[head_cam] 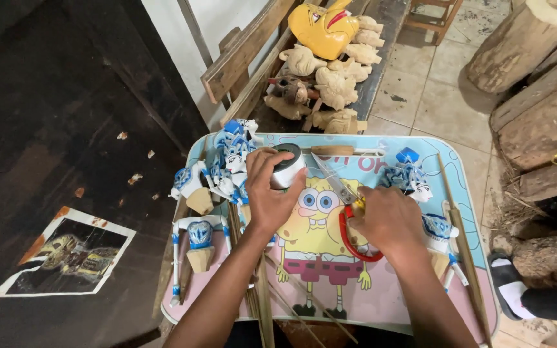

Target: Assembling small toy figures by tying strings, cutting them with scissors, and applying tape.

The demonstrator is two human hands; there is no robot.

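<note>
1 scissors (343, 200) handle under right hand (385, 219)

The left hand (267, 193) grips a spool (286, 166) of white thread above the table (381, 303), which bears a cartoon print. The right hand (385, 219) holds red-handled scissors (343, 206), blades pointing up-left toward the spool. Blue-and-white puppets (217, 174) lie on both sides. Beyond the table, unpainted wooden carvings (330, 84) and a yellow mask (322, 27) rest on a bench
</note>
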